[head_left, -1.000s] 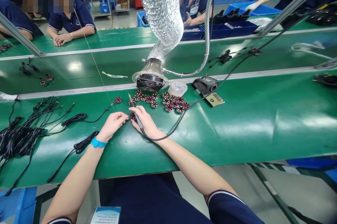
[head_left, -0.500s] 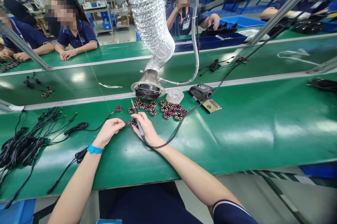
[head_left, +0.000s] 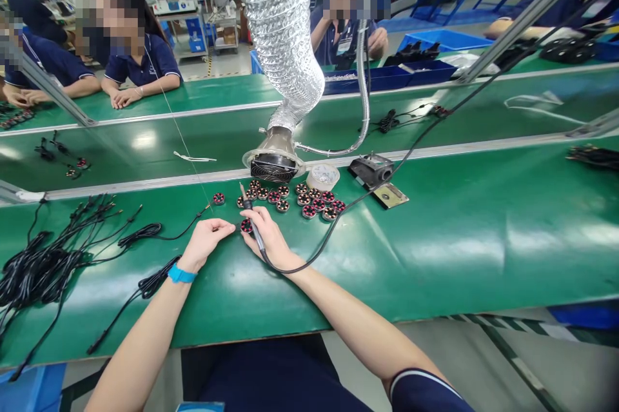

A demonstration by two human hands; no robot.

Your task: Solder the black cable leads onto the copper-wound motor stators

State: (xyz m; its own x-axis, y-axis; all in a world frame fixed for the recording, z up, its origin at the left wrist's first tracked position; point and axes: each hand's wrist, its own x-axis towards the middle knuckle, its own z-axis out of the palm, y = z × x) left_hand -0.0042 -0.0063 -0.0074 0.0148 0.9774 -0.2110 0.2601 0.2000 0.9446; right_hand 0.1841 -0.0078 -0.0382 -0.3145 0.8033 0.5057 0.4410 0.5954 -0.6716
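My right hand [head_left: 271,239] is closed around a soldering iron [head_left: 248,204], its tip pointing up and away. Between the same hand's fingers sits a small round motor stator [head_left: 246,225] with red and black windings. My left hand [head_left: 211,239], with a blue wristband [head_left: 182,273], pinches at the stator's left side, on what look like its thin wires; the fingertips mostly hide them. Several similar stators [head_left: 318,204] lie in two groups beyond my hands. Another stator [head_left: 218,198] sits alone, by the end of a black cable [head_left: 186,229].
A bundle of black cables [head_left: 48,264] covers the left. A fume extraction hood [head_left: 274,167] hangs at the back from a foil duct [head_left: 280,19]. Beside it are a tape roll [head_left: 322,177] and a soldering iron stand [head_left: 371,170]. The iron's cord crosses rightward. Co-workers sit opposite.
My left hand has moved slightly right, its fingertips now closer to the stator. My right hand stays nearly still with the iron and stator. A co-worker's raised hand opposite has lowered inward.
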